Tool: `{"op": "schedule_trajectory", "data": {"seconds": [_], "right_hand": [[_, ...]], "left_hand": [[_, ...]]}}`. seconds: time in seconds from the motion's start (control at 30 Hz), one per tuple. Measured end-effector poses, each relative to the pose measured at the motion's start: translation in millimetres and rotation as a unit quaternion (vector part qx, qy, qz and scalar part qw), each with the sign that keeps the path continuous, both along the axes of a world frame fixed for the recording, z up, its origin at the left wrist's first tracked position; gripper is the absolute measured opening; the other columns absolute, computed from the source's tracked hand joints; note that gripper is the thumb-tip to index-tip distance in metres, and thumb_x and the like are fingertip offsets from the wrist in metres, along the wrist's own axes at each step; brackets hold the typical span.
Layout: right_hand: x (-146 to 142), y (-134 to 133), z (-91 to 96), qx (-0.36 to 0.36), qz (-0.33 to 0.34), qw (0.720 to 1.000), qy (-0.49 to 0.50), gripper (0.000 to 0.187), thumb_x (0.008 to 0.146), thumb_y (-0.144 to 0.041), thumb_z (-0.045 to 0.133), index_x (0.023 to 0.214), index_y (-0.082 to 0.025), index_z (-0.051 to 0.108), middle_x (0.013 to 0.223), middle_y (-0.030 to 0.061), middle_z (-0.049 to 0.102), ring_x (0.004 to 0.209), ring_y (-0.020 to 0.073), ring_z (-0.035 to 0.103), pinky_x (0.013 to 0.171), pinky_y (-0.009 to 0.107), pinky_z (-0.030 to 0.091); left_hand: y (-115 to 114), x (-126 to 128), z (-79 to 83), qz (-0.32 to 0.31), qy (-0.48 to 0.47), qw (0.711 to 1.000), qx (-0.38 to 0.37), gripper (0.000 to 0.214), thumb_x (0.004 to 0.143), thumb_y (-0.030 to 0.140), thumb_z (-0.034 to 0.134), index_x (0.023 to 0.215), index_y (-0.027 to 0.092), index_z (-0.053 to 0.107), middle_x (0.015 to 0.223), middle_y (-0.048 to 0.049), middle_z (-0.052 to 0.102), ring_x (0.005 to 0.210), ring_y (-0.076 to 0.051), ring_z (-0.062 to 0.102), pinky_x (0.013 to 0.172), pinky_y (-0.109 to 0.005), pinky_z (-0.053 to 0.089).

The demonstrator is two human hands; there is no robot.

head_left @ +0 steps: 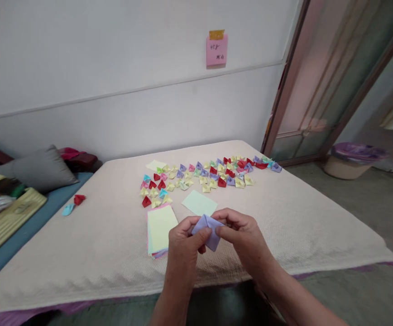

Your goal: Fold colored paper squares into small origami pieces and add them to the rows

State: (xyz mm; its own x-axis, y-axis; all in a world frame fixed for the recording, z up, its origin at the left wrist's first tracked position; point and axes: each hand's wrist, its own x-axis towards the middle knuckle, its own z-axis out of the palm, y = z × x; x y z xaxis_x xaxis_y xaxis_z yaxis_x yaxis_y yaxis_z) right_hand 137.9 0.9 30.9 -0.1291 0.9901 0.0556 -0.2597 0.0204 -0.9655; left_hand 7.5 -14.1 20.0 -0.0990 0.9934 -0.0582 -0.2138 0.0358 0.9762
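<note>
Small lavender folded-paper diamond (213, 241) is hanging above the near part of the cream textured cloth (108, 244), left hand (185, 232) and right hand (242, 226) both pinching it, probably keeping the folds tight. It's looking flattish and pointy. A yellow-topped rectangular paper stack (161, 227) is lying just left, likely for reach.

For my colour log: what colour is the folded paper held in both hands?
Light purple; the folded paper shows best in the head view.
</note>
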Motion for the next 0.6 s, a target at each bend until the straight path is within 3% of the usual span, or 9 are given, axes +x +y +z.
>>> {"op": "schedule_trajectory", "data": {"seconds": [0.3, 0.47, 0.6], "right_hand": [[2.0, 2.6, -1.5, -0.014, 0.013, 1.0, 0.002, 0.011, 0.06, -0.011, 0.062, 0.069, -0.017, 0.067, 0.056, -0.0024, 0.061, 0.054, 0.0127, 0.051, 0.054, 0.025, 0.038], [3.2, 4.8, -7.6, -0.032, 0.003, 0.999, 0.035, 0.01, 0.062, -0.013, 0.067, 0.071, -0.018, 0.068, 0.057, -0.0035, 0.06, 0.056, 0.0116, 0.047, 0.056, 0.025, 0.034], [5.4, 7.2, -8.1, -0.032, -0.017, 0.999, 0.04, 0.007, 0.06, -0.013, 0.07, 0.063, -0.019, 0.069, 0.057, -0.0026, 0.061, 0.058, 0.0128, 0.048, 0.058, 0.026, 0.034]], "left_hand": [[0.5, 1.0, 2.0, 0.024, 0.029, 0.999, 0.004, 0.017, 0.066, 0.028, 0.07, 0.075, 0.014, 0.072, 0.047, 0.0035, 0.053, 0.04, -0.007, 0.041, 0.04, -0.019, 0.029], [0.5, -1.8, 0.5, 0.044, -0.007, 0.999, 0.011, 0.014, 0.064, 0.024, 0.071, 0.075, 0.015, 0.073, 0.048, 0.0037, 0.055, 0.041, -0.007, 0.043, 0.041, -0.02, 0.031], [-1.3, -6.8, 1.8, 0.004, -0.046, 0.999, 0.021, 0.017, 0.068, 0.019, 0.066, 0.083, 0.017, 0.075, 0.055, 0.0009, 0.06, 0.048, -0.009, 0.049, 0.048, -0.022, 0.037]]}}
